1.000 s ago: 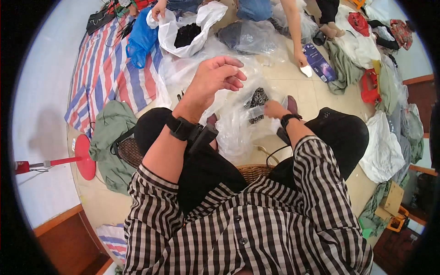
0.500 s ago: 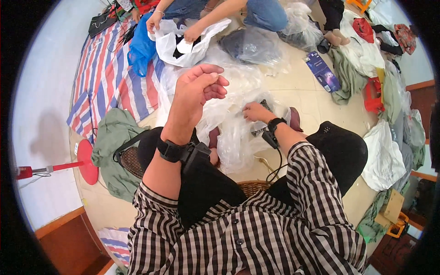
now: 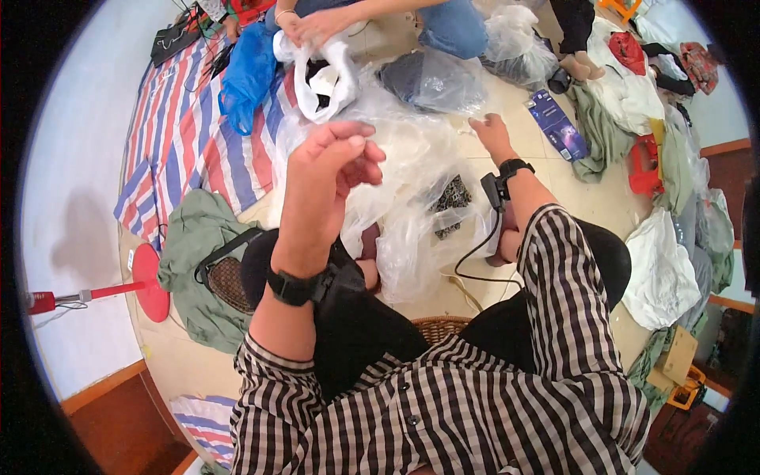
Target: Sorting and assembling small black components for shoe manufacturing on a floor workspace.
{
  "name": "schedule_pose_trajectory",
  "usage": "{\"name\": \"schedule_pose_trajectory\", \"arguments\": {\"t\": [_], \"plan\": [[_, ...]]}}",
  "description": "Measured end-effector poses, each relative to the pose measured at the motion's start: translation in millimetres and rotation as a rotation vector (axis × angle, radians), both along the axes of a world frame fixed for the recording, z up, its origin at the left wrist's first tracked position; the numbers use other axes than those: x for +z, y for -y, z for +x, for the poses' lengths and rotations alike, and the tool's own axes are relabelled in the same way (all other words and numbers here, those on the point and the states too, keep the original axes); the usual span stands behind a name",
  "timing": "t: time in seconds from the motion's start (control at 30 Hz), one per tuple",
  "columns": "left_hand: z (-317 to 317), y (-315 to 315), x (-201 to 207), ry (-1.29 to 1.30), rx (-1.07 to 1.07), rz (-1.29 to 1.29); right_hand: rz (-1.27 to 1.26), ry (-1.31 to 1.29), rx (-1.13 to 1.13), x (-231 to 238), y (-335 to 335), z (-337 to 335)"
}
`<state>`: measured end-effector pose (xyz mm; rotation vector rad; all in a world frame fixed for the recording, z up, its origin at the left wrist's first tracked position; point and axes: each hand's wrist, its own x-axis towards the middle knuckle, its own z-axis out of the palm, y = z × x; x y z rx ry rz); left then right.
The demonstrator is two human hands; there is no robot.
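Note:
My left hand (image 3: pixel 324 170) hovers over clear plastic bags (image 3: pixel 396 142), its fingers loosely curled and slightly apart with nothing visible in them. Further right, my right hand (image 3: pixel 494 136) reaches forward above the tile floor, fingers apart, just below a clear bag of dark stuff (image 3: pixel 431 81). No held thing shows in it. Between my feet lies more crumpled clear plastic (image 3: pixel 408 257). Beside it is a black-and-white speckled piece (image 3: pixel 453 194), partly covered by the plastic; its kind I cannot tell.
Across from me, a person's hands (image 3: pixel 313 28) grip a white plastic bag (image 3: pixel 344 79) holding black and white things. A blue bag (image 3: pixel 247 79) lies on a striped sheet (image 3: pixel 198 119). To the right are a dark blue box (image 3: pixel 556 125) and heaped clothes. A red stand (image 3: pixel 146 281) is left.
My right hand has left the speckled piece and moved forward and right. My left hand has dropped slightly. The other person's hands have come together at the white bag's top.

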<state>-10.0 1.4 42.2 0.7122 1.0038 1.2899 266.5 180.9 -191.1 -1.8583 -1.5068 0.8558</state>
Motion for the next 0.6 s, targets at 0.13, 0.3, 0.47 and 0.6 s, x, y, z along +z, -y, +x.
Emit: {"name": "schedule_pose_trajectory", "arguments": {"t": [0.13,0.3,0.47,0.6], "plan": [[5,9,7,0.019,-0.026,0.012,-0.038,-0.037,-0.217,-21,-28,21],[14,5,13,0.07,0.003,-0.102,-0.197,-0.242,-0.456,-68,-51,53],[14,-1,17,0.036,0.002,-0.256,-0.328,-0.701,-0.532,-54,-81,-5],[15,-14,6,0.191,-0.14,-0.231,-0.44,-0.894,-0.277,-62,-123,1]]}}
